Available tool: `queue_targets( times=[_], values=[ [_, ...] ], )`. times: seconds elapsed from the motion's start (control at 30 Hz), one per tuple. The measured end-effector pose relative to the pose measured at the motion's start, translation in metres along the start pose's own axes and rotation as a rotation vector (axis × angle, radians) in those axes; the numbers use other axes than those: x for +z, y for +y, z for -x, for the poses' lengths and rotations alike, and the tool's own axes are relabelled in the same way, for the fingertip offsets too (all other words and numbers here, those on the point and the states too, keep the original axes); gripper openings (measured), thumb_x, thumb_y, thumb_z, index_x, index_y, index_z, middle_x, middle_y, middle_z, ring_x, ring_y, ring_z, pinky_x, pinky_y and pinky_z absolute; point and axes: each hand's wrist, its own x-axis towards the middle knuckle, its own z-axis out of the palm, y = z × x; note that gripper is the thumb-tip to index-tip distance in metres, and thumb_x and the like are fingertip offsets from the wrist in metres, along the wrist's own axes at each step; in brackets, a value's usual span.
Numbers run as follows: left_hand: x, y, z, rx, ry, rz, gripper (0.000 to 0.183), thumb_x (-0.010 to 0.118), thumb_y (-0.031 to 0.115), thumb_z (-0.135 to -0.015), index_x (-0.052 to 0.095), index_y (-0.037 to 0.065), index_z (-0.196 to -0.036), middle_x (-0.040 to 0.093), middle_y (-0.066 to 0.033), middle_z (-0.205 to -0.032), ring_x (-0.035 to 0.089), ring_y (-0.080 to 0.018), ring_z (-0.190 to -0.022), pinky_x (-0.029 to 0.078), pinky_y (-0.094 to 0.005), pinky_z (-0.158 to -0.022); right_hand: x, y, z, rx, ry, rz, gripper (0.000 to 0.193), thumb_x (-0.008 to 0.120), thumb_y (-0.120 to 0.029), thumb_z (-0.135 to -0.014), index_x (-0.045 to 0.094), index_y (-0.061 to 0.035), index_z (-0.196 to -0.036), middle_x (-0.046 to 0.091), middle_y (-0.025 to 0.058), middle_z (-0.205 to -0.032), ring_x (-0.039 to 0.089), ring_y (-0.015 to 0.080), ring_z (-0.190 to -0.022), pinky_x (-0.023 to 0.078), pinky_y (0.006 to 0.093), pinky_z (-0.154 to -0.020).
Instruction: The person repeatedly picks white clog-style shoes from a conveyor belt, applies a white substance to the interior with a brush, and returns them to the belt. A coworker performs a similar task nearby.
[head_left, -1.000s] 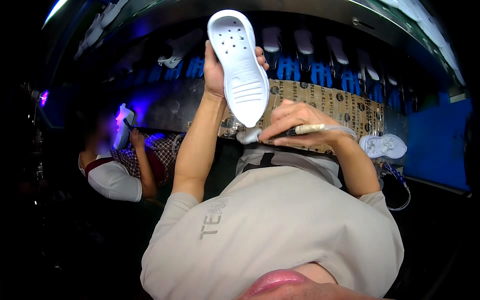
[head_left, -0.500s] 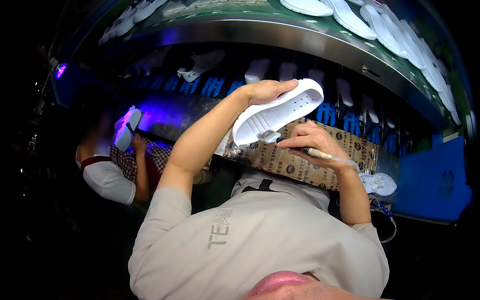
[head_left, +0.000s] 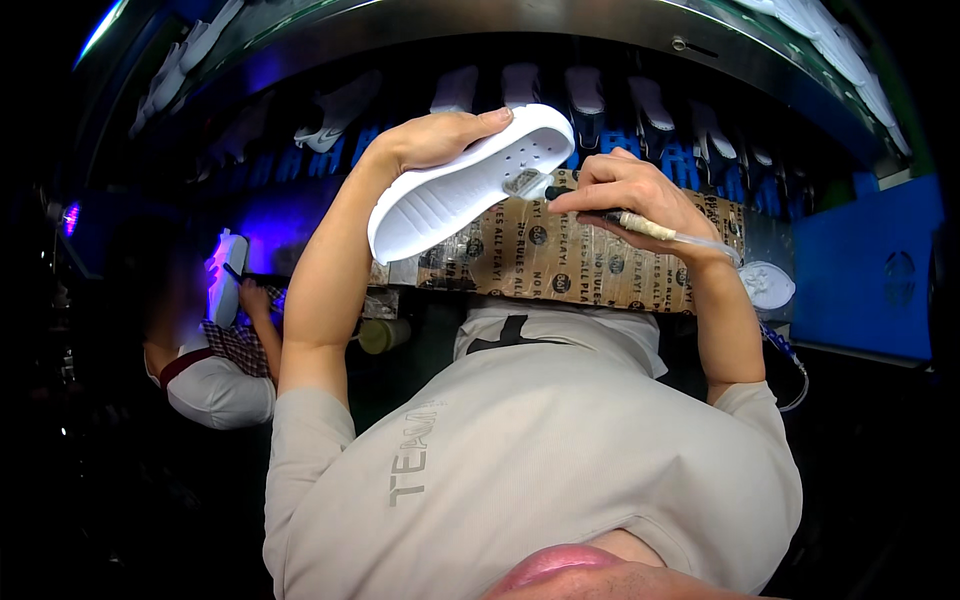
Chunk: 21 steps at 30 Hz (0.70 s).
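My left hand [head_left: 440, 142] grips a white shoe sole [head_left: 455, 192] by its far edge, thumb over the rim. The sole is tilted so that its hollow inner side faces me, with ribs at the near-left end and small holes toward the far-right end. In my right hand [head_left: 640, 198] is a brush [head_left: 526, 184] with a flat pale head and a wrapped handle. A clear tube [head_left: 706, 243] runs back from the handle past my wrist. The brush head overlaps the sole's right rim near the holes; whether it touches cannot be made out.
Brown printed paper [head_left: 520, 250] covers the bench below my hands. Beyond hang several shoes on blue racks [head_left: 680, 165] under a steel conveyor edge [head_left: 560, 60]. A round white dish [head_left: 768, 285] stands right, beside a blue panel [head_left: 865, 270]. Left, a co-worker [head_left: 215, 390] brushes another sole.
The brush has moved along the sole, from the ribbed end to the rim near the holes. My left hand keeps its hold. The whole view has shifted.
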Motion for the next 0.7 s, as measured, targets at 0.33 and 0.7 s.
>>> queue_targets(
  times=[0.33, 0.7],
  values=[
    [-0.014, -0.015, 0.010, -0.035, 0.051, 0.125, 0.072, 0.048, 0.063, -0.102, 0.065, 0.002, -0.137, 0.069, -0.0199, -0.126, 0.066, -0.0257, -0.112, 0.050, -0.0335, -0.094, -0.018, 0.009, 0.009, 0.040, 0.006, -0.188, 0.027, 0.083, -0.018, -0.081, 0.080, -0.0190, -0.108, 0.071, -0.0028, -0.081, 0.060, 0.0156, -0.075, 0.044, 0.0321, -0.074],
    [-0.348, 0.081, -0.119, 0.647, 0.424, 1.108, 0.063, 0.032, 0.048, -0.110, 0.047, -0.005, -0.141, 0.058, -0.0272, -0.133, 0.067, -0.0389, -0.113, 0.064, -0.0474, -0.085, 0.004, 0.032, 0.049, 0.242, 0.233, -0.497, 0.026, 0.081, -0.012, -0.081, 0.080, -0.0054, -0.107, 0.072, 0.0074, -0.083, 0.061, 0.0156, -0.071, 0.046, 0.0295, -0.062]
  ],
)
